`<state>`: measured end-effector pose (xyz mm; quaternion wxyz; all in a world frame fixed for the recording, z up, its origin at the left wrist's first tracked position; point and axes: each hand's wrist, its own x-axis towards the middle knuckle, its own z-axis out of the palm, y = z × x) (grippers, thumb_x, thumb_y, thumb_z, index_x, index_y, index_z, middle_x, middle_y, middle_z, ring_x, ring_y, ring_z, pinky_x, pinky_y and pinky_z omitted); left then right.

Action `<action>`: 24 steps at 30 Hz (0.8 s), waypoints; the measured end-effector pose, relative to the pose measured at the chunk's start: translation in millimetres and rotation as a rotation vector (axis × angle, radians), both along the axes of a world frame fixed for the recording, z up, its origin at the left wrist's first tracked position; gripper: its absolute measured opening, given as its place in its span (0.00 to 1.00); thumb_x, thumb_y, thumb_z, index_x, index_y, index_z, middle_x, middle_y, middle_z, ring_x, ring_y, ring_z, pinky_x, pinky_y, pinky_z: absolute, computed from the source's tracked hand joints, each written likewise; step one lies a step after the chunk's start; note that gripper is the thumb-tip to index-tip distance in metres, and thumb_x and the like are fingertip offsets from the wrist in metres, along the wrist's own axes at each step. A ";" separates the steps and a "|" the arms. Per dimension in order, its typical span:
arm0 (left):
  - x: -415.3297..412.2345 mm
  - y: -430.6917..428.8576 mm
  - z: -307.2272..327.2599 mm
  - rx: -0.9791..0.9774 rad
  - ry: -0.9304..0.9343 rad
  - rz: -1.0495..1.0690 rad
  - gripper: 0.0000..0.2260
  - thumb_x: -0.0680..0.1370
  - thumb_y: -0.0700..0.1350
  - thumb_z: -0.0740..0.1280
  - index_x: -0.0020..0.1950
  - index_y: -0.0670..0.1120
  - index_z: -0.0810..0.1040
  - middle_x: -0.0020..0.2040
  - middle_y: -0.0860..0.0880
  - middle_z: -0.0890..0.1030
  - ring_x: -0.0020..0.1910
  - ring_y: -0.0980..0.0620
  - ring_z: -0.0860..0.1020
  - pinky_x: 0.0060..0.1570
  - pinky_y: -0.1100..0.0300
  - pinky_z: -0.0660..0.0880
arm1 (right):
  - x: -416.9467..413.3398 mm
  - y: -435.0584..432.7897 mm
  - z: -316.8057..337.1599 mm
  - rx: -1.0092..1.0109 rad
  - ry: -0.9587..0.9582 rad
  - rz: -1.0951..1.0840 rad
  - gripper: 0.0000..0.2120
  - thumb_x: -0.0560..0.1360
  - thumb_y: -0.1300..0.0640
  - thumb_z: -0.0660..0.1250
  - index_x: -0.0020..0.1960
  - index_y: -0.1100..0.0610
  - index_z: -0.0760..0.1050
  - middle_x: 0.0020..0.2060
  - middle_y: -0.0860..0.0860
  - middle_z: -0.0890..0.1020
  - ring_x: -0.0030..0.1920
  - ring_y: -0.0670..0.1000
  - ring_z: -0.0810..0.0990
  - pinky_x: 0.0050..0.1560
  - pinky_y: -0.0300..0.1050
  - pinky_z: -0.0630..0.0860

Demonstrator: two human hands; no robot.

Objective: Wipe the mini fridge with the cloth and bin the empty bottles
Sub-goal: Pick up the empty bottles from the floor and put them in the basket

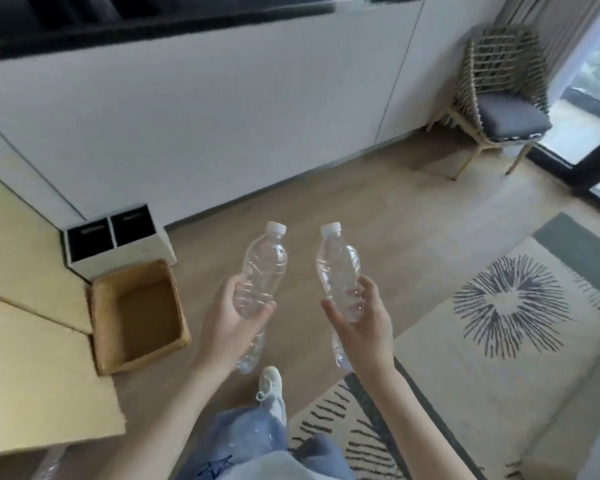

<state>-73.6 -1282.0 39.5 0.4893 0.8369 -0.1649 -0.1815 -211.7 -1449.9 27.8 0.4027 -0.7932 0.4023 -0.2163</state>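
Two clear plastic bottles with white caps are being held up side by side over a pale wooden floor (309, 202), caps pointing away from the person; both are looking empty and slightly crumpled. The left hand (231, 320) is wrapping its fingers and thumb round the lower half of the left bottle (264, 268); the right hand (359, 323) is cradling the right bottle (338, 268) in its palm with the fingers curling round the far side and the thumb stretching out to the left; each bottle's base is sticking out below its wrist.

Left of the hands, a square woven basket (136, 317) is sitting on the floor with its opening facing up; just behind it a white box (118, 252) with two dark compartments is standing against a long run of white cabinet fronts (187, 116). Pale yellowish panels (32, 282) are lying at the far left, touching the basket's edge. On the right, a cream rug (447, 375) with dark grey burst and dash patterns is covering the floor. In the far corner a woven chair (492, 57) with a grey cushion (511, 119) is standing beside a dark-framed glass door (596, 98) and a grey curtain (551, 26). One white shoe (270, 382) is showing below the hands, above blue jeans (250, 441).
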 end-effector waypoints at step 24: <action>232.8 77.5 -26.4 -0.143 -0.062 0.968 0.23 0.72 0.52 0.76 0.64 0.52 0.73 0.52 0.65 0.79 0.50 0.77 0.74 0.42 0.82 0.66 | 433.8 26.2 -2.8 -0.031 0.028 0.961 0.25 0.71 0.44 0.75 0.63 0.49 0.70 0.49 0.43 0.79 0.47 0.37 0.76 0.42 0.29 0.68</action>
